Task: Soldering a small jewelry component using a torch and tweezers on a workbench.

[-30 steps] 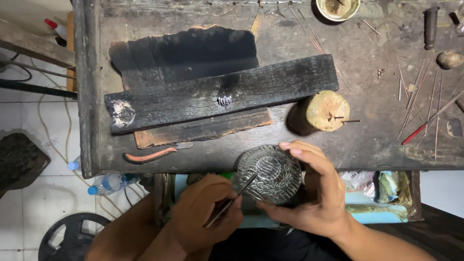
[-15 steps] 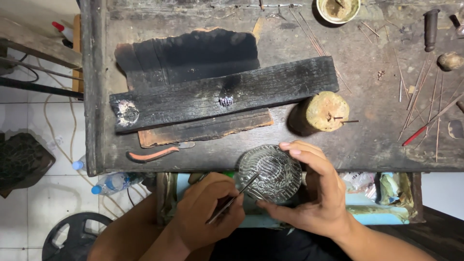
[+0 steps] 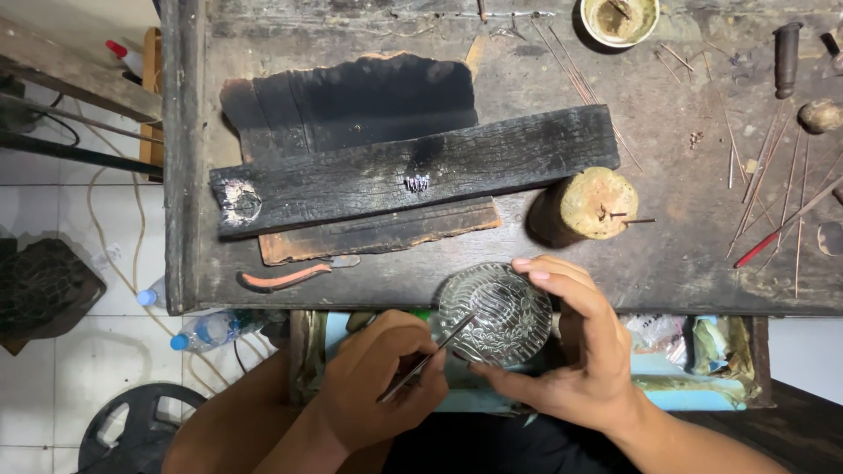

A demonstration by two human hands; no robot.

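Note:
A round patterned glass dish (image 3: 496,314) sits at the near edge of the dark workbench (image 3: 667,263). My right hand (image 3: 580,351) cups it, fingers over the right rim and thumb under the near side. My left hand (image 3: 382,382) grips thin metal tweezers (image 3: 430,355) whose tips reach into the dish from the left. A small silvery piece (image 3: 417,183) lies on the charred wooden plank (image 3: 413,171) further back.
A short wooden stump (image 3: 597,204) with pins stands right of the plank. Orange-handled pliers (image 3: 294,276) lie at the front left. Thin wires and rods (image 3: 773,184) are scattered at right, a small bowl (image 3: 619,19) at the back. Plastic bottles (image 3: 206,329) lie on the floor.
The view has shifted slightly. My left hand has edged the tweezers a little within the dish; my right hand keeps its hold on the dish.

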